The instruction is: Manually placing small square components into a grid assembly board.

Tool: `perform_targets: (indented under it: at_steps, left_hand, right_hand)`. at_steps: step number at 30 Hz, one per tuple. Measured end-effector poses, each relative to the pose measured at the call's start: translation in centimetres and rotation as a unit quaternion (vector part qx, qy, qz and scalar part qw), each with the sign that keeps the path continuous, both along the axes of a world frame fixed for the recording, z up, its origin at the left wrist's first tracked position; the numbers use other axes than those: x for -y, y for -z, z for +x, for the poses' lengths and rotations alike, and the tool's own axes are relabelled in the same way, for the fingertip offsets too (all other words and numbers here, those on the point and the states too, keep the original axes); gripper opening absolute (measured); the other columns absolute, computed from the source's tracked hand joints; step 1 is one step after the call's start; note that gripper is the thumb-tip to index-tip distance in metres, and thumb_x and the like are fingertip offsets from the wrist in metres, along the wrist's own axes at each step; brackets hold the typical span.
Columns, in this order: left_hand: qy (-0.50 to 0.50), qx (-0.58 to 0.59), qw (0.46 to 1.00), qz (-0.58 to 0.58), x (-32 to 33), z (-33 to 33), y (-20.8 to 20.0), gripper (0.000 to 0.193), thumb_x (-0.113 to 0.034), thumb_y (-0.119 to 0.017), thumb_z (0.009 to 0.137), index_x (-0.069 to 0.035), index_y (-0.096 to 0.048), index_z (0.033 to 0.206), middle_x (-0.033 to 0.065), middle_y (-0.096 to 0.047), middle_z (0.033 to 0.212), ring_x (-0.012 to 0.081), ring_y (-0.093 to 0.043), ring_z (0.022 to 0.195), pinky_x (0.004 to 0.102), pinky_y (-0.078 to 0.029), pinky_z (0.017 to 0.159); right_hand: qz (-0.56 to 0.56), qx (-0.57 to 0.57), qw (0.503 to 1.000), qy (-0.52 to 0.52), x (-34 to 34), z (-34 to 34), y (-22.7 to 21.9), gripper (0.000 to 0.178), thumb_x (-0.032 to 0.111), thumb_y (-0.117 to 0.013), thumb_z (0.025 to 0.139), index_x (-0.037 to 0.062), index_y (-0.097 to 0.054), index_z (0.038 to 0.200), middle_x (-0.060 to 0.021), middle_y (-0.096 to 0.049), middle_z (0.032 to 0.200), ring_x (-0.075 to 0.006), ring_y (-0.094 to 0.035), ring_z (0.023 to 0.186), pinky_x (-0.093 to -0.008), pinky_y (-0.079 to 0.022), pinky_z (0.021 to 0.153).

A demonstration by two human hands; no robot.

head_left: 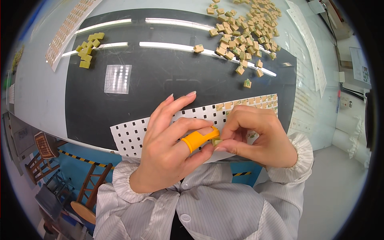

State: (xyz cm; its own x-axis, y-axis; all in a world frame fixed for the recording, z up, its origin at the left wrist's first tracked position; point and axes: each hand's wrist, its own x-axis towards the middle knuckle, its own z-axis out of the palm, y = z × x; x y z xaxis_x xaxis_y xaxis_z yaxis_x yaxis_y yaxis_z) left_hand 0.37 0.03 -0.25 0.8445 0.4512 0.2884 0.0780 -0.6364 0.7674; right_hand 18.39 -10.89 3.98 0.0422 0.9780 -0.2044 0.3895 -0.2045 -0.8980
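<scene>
My right hand (pixel 256 134) pinches a small yellowish block (pixel 217 142) between thumb and forefinger. My left hand (pixel 164 148) wears an orange finger sleeve (pixel 196 140) with a tongue reaching over the block. Its thumb presses at the block from the left, while other fingers stretch forward. Beneath both hands lies a white sheet with square holes (pixel 138 136). Tan pieces (pixel 268 100) sit in rows at its far right end, and dark holes show on its left part. My hands hide the sheet's middle and most of the held block.
A heap of tan blocks (pixel 240 40) spreads over the far right of the black mat (pixel 156 80). Yellow-green blocks (pixel 86 50) lie at the far left, near a clear gridded square (pixel 118 79). Filled sheets (pixel 68 32) lie along the table's sides. Chairs (pixel 92 184) stand below left.
</scene>
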Motion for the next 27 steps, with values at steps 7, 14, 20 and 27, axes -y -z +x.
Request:
perform_targets:
  at_steps: [7, 14, 20, 27]
  left_hand:
    - [-0.006, 0.002, 1.000, -0.006, 0.0, -0.1, 0.0, 0.024, -0.011, -0.081, 0.064, -0.009, -0.072, 0.086, -0.0009, -0.068, 0.097, 0.0328, -0.055, 0.118, 0.0557, -0.040, 0.099]
    - [-0.003, 0.001, 1.000, -0.001, 0.0, -0.2, 0.0, 0.020, -0.012, -0.081, 0.065, -0.010, -0.072, 0.083, -0.0011, -0.068, 0.096, 0.0326, -0.055, 0.118, 0.0559, -0.040, 0.099]
    - [0.001, -0.003, 1.000, -0.016, -0.1, -0.3, 0.0, 0.025, -0.009, -0.081, 0.062, -0.009, -0.073, 0.086, -0.0008, -0.071, 0.096, 0.0351, -0.056, 0.119, 0.0562, -0.035, 0.105]
    - [0.001, -0.011, 1.000, -0.015, -0.1, -0.3, 0.0, 0.024, -0.009, -0.081, 0.062, -0.009, -0.073, 0.086, -0.0014, -0.071, 0.098, 0.0348, -0.055, 0.120, 0.0554, -0.035, 0.106]
  right_hand:
    - [-0.168, -0.132, 0.972, 0.101, -1.0, -0.2, -1.1, 0.021, 0.004, -0.079, 0.077, 0.0043, -0.058, 0.080, 0.0019, -0.058, 0.079, -0.0016, -0.049, 0.061, -0.0171, -0.040, 0.055]
    - [-0.075, 0.006, 0.986, 0.148, -0.4, -0.4, -0.4, 0.014, 0.000, -0.075, 0.078, 0.0008, -0.063, 0.085, -0.0002, -0.060, 0.080, -0.0042, -0.054, 0.065, -0.0182, -0.043, 0.057]
    - [0.104, 0.273, 0.944, 0.152, -0.2, -1.7, 1.6, 0.016, -0.003, -0.075, 0.076, 0.0016, -0.069, 0.090, -0.0035, -0.060, 0.082, -0.0087, -0.057, 0.064, -0.0201, -0.046, 0.054]
    - [0.115, 0.274, 0.943, 0.151, -0.2, -1.8, 1.9, 0.016, -0.004, -0.074, 0.076, 0.0011, -0.069, 0.091, -0.0034, -0.060, 0.082, -0.0085, -0.058, 0.064, -0.0205, -0.046, 0.053]
